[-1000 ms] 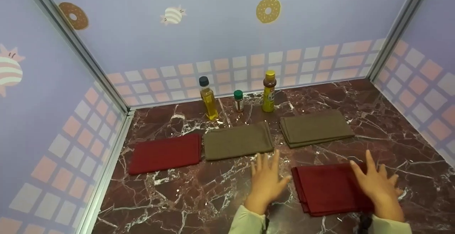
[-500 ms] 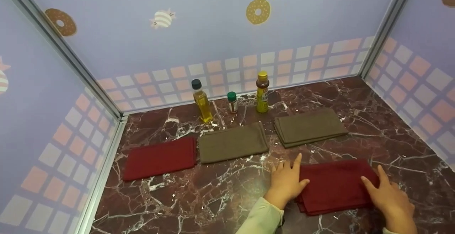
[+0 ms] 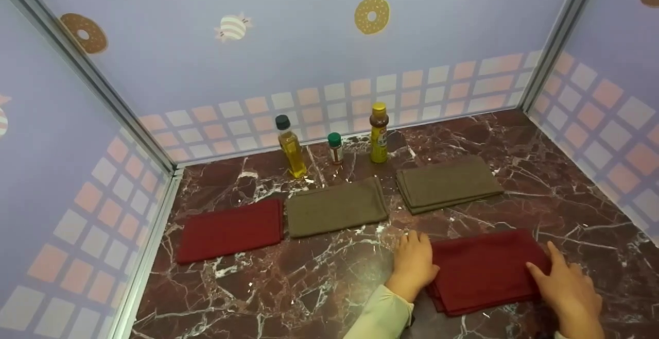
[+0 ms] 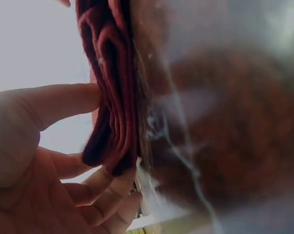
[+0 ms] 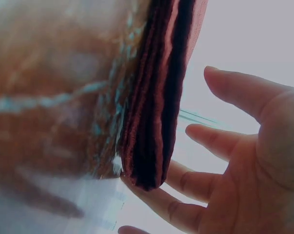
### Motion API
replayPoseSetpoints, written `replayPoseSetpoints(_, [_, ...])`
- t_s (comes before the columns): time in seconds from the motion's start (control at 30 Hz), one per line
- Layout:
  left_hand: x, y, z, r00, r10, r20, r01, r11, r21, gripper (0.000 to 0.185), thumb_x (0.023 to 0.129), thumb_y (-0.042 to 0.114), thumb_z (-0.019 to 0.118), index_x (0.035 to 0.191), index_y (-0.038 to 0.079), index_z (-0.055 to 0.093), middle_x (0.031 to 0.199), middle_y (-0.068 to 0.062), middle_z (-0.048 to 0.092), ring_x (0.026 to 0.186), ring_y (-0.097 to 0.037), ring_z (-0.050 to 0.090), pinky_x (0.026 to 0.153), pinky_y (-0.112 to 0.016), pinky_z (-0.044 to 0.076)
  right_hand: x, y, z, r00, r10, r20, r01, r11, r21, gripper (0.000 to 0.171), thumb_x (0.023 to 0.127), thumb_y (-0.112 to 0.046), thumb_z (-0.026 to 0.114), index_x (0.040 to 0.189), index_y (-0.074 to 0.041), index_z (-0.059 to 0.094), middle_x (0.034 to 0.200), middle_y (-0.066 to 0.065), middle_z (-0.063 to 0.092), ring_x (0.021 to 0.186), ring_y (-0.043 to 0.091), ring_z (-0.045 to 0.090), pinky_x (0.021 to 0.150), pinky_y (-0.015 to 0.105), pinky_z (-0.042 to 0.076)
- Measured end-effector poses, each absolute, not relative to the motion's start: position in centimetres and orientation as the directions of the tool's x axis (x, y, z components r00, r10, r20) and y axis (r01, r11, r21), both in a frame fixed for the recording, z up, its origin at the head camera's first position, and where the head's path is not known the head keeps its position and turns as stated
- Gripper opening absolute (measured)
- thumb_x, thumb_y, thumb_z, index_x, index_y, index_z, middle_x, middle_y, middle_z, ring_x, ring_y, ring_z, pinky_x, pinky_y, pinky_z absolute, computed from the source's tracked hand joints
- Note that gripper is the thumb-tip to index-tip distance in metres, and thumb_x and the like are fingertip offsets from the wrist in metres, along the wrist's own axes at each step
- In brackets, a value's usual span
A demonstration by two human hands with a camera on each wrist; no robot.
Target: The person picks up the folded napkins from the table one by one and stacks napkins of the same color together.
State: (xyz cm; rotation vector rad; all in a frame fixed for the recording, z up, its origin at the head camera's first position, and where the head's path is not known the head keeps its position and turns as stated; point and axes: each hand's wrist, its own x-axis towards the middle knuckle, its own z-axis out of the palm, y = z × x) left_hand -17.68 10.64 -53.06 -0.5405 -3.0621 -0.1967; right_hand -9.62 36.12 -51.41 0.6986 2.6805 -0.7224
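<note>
Beyond the red cloth [image 3: 486,272], three bottles [image 3: 293,156].

I register the left hand [image 3: 413,263] in a pinch: fingers bent and held together, thumb set opposite them. The left forearm [image 3: 381,316], sleeved, slants in from the lower edge. I read the right hand [image 3: 570,288] as relaxed, thumb standing apart from loosely extended, separated fingers.

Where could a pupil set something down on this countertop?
Bare: front left, bordered by the left red cloth, left olive cloth and left hand; right side, between the right olive cloth and right wall. Crowded: back middle, with oil bottle, green-capped jar, yellow-capped bottle; front right, with another red cloth between left and right hand.
</note>
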Motion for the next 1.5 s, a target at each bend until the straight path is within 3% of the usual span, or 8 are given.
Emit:
replayPoseSetpoints(0.07, [-17.8, 10.5, -52.9, -0.944, 0.328, 0.04, 0.33, 0.933, 0.14, 0.059, 0.062, 0.048, 0.076, 0.106, 0.014, 0.057, 0.099, -0.001, 0.051, 0.095, -0.018, 0.05, 0.08, -0.032, 0.041, -9.6, 36.0, -51.4, -0.85, 0.379, -0.366, 0.512, 0.76, -0.4, 0.092, 0.081, -0.07, 0.033, 0.144, -0.014, -0.003, 0.129, 0.041, 0.018, 0.107, 0.061, 0.026, 0.073, 0.069, 0.031])
replayPoseSetpoints(0.33, [-18.1, 9.4, -52.7, -0.93, 0.367, -0.014, 0.359, 0.916, 0.182, 0.049, 0.063, 0.045, 0.075, 0.102, 0.019, 0.06, 0.104, 0.002, 0.055, 0.102, -0.017, 0.051, 0.089, -0.031, 0.04, -9.8, 35.7, -51.0, -0.867, 0.368, -0.337, 0.491, 0.752, -0.441, 0.079, 0.086, -0.052, 0.047, 0.143, -0.008, 0.013, 0.121, 0.04, 0.03, 0.1, 0.059, 0.037, 0.067, 0.062, 0.037])
replayPoseSetpoints(0.47, [-18.4, 8.3, -52.5, -0.924, 0.378, -0.052, 0.356, 0.903, 0.241, 0.042, 0.066, 0.035, 0.074, 0.1, 0.019, 0.054, 0.096, 0.002, 0.061, 0.09, -0.017, 0.058, 0.075, -0.031, 0.046, -10.0, 35.0, -50.9, -0.914, 0.307, -0.264, 0.403, 0.759, -0.512, 0.066, 0.086, -0.036, 0.053, 0.133, -0.001, 0.023, 0.117, 0.039, 0.039, 0.096, 0.052, 0.045, 0.065, 0.054, 0.04])
replayPoseSetpoints(0.6, [-18.7, 6.6, -52.3, -0.939, 0.335, -0.079, 0.295, 0.9, 0.32, 0.049, 0.07, 0.029, 0.072, 0.11, 0.017, 0.047, 0.084, -0.003, 0.064, 0.074, -0.021, 0.062, 0.058, -0.033, 0.047, -10.4, 33.8, -50.9, -0.958, 0.228, -0.175, 0.287, 0.785, -0.549, 0.049, 0.085, -0.024, 0.055, 0.121, 0.001, 0.032, 0.114, 0.036, 0.046, 0.096, 0.048, 0.05, 0.067, 0.05, 0.04])
replayPoseSetpoints(0.8, [-19.2, 3.4, -52.0, -0.943, 0.332, 0.036, 0.308, 0.822, 0.479, 0.06, 0.076, 0.021, 0.07, 0.126, 0.017, 0.037, 0.082, -0.009, 0.064, 0.072, -0.024, 0.062, 0.061, -0.035, 0.048, -11.7, 31.2, -50.6, -0.989, 0.116, -0.091, 0.147, 0.812, -0.565, 0.018, 0.083, -0.013, 0.056, 0.099, -0.006, 0.053, 0.102, 0.028, 0.056, 0.086, 0.04, 0.054, 0.068, 0.05, 0.04])
replayPoseSetpoints(0.93, [-19.6, 0.6, -51.8, -0.938, 0.318, 0.138, 0.338, 0.752, 0.566, 0.052, 0.08, 0.016, 0.067, 0.121, 0.019, 0.036, 0.088, -0.011, 0.064, 0.078, -0.025, 0.062, 0.066, -0.036, 0.048, -12.6, 29.1, -50.5, -0.997, 0.061, -0.043, 0.074, 0.817, -0.572, 0.006, 0.083, -0.012, 0.059, 0.09, -0.012, 0.06, 0.094, 0.016, 0.06, 0.08, 0.028, 0.054, 0.066, 0.046, 0.04])
replayPoseSetpoints(1.23, [-20.3, -7.2, -51.1, -0.961, 0.169, 0.22, 0.271, 0.748, 0.606, 0.035, 0.083, 0.009, 0.061, 0.107, 0.02, 0.038, 0.093, -0.01, 0.057, 0.083, -0.029, 0.059, 0.068, -0.041, 0.047, -15.5, 22.7, -51.1, -0.997, -0.071, 0.027, -0.073, 0.799, -0.597, 0.009, 0.08, -0.011, 0.063, 0.084, -0.019, 0.063, 0.09, 0.004, 0.058, 0.085, 0.026, 0.057, 0.075, 0.048, 0.042])
replayPoseSetpoints(1.5, [-20.2, -13.6, -51.2, -0.953, 0.05, 0.299, 0.226, 0.775, 0.59, 0.024, 0.081, 0.006, 0.062, 0.089, 0.015, 0.042, 0.082, -0.005, 0.05, 0.077, -0.023, 0.053, 0.066, -0.038, 0.043, -17.6, 16.7, -51.3, -0.99, -0.142, 0.004, -0.119, 0.81, -0.575, 0.011, 0.079, -0.016, 0.066, 0.082, -0.026, 0.062, 0.084, -0.005, 0.053, 0.081, 0.017, 0.054, 0.075, 0.042, 0.044])
